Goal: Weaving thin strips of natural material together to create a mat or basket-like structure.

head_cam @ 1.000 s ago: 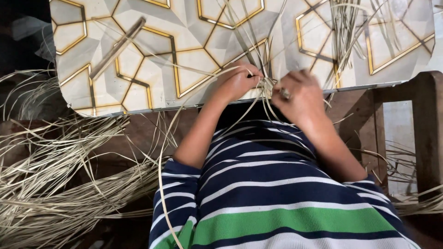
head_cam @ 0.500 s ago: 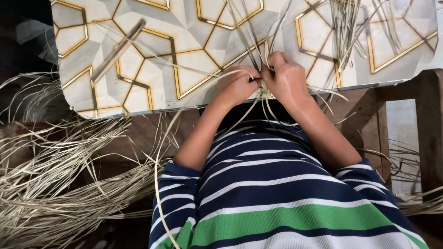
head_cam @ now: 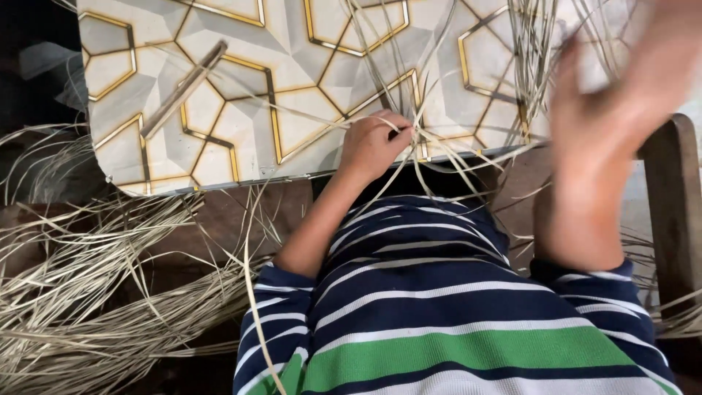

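My left hand (head_cam: 373,146) is closed on a bunch of thin pale straw strands (head_cam: 409,95) at the near edge of a white board with gold hexagon lines (head_cam: 241,124). The strands fan out from my fist, up across the board and down toward my striped shirt. My right hand (head_cam: 607,95) is raised high at the right, well away from the bunch, and is badly blurred. Whether it holds a strand cannot be made out. More strands (head_cam: 534,51) lie on the board near that hand.
A flat wooden stick (head_cam: 183,88) lies slantwise on the board's left part. A big loose heap of straw (head_cam: 88,292) covers the floor at the left. A wooden frame (head_cam: 673,205) stands at the right, with more straw behind it.
My right hand has left the bunch and swung up and to the right. The left hand has kept its hold at the board's edge.
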